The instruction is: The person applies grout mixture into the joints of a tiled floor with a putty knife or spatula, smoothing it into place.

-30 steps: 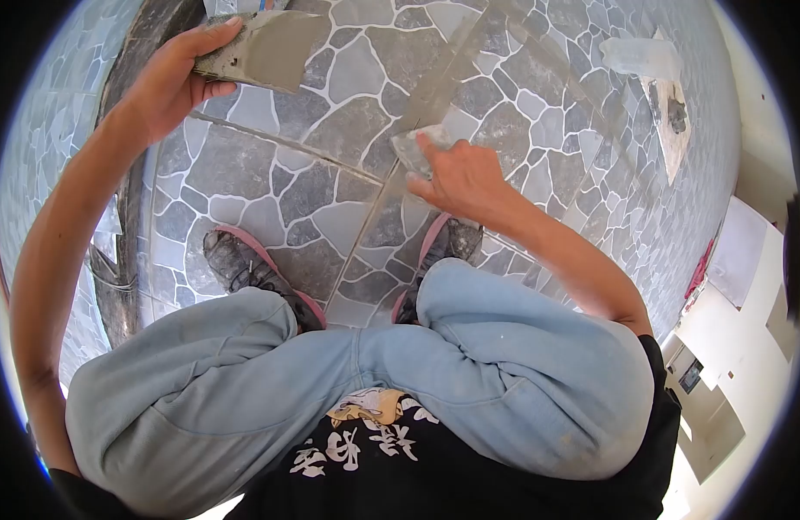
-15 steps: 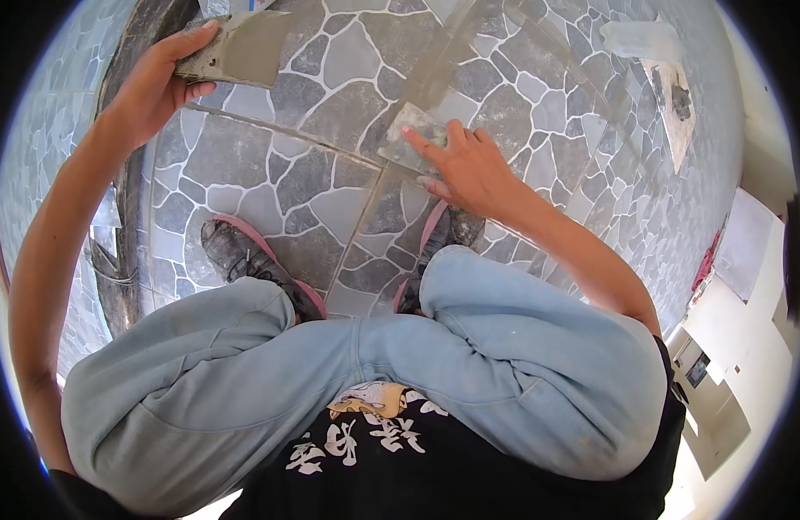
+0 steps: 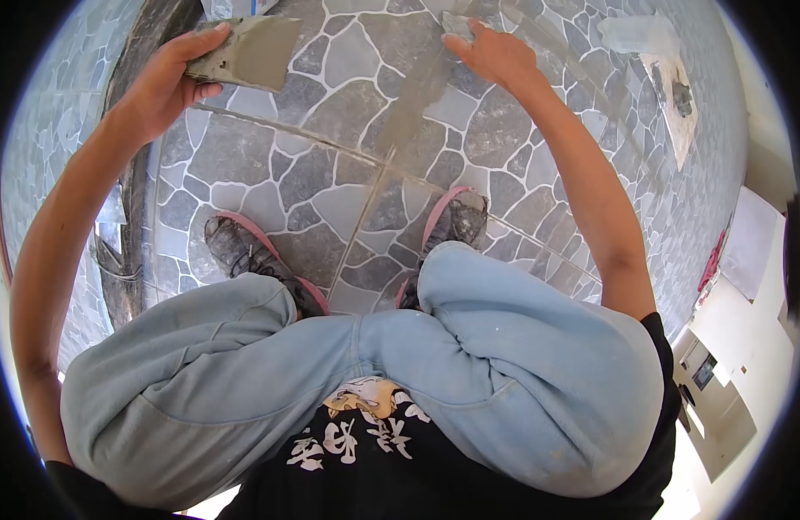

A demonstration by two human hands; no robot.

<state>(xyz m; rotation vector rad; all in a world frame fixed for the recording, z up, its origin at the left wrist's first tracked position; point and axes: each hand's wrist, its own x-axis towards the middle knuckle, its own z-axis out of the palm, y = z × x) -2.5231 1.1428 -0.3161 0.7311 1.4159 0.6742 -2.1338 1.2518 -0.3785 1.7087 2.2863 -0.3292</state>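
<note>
My left hand (image 3: 176, 74) grips the near-left edge of a flat board (image 3: 259, 54) with grey grout spread over it, thumb on top and fingers beneath. At the top centre, my right hand (image 3: 497, 54) presses a small flat scraper (image 3: 457, 26) against the floor, thumb and fingers on it; its far end is partly hidden. A wet grey grout smear (image 3: 408, 108) runs along the joint from near my feet up to the scraper. The floor tiles (image 3: 352, 56) have a grey stone pattern with white lines.
My shoes (image 3: 456, 217) stand on the tiles below the joint crossing. A dark wooden beam (image 3: 123, 286) runs along the left side. On the right lie a pointed pale board (image 3: 674, 100) with a grey lump and a translucent piece (image 3: 640, 35). A white wall (image 3: 746, 338) stands at far right.
My right hand has slid the scraper forward and slightly right, away from the joint crossing near my shoe, where fresh grey smear shows. My left hand and the board have shifted slightly right.
</note>
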